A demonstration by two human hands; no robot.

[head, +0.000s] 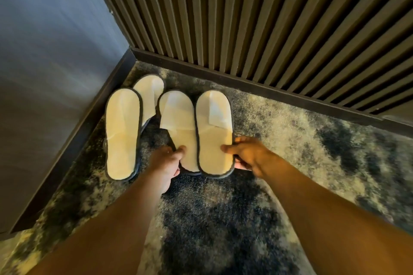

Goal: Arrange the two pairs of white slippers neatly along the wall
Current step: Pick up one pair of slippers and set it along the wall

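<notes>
Several white slippers with dark trim lie on the carpet in the corner, toes toward the slatted wall [257,18]. The leftmost slipper [122,134] lies on its own and partly covers the one behind it [150,94]. My left hand [167,163] grips the heel of the third slipper [177,116], thumb on its insole. My right hand [248,154] grips the heel of the rightmost slipper [214,127], thumb on top and fingers under the edge. These two slippers lie side by side and touch.
A smooth blue-grey wall [49,62] with a dark skirting board closes the left side. A dark skirting [245,83] runs under the slatted wall. The mottled dark and beige carpet [301,131] stretches to the right and toward me.
</notes>
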